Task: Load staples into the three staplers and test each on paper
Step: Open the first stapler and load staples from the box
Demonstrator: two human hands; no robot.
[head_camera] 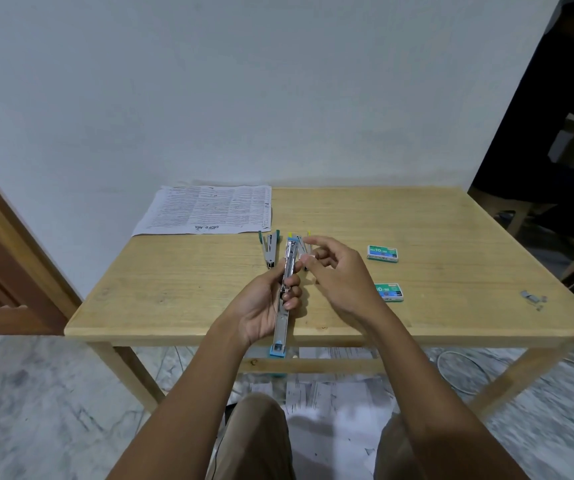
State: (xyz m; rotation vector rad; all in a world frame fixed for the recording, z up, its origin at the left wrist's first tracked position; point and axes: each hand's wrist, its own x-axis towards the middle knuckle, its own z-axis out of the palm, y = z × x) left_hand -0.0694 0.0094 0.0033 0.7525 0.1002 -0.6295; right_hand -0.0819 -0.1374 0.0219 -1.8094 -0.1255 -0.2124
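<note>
- At centre frame, the left hand [264, 306] grips the blue stapler [287, 271], which is swung fully open over the table's [451, 237] near edge. The right hand [337, 275] pinches what looks like a staple strip [308, 257] just beside its channel.
- The brittle strip could snap or enter crooked, likely causing a jam.
- Dropped pieces could fall past the edge onto the paper-littered floor [330, 393].
- The green stapler [270, 249] and yellow stapler [301, 239] lie just beyond the hands, with two staple boxes [383, 253] to the right and the paper [206, 211] at the table's upper left.
- The pale wooden table stands against a plain wall, with a wooden door [1, 271] at frame left and loose staples [533, 297] near the right edge.
</note>
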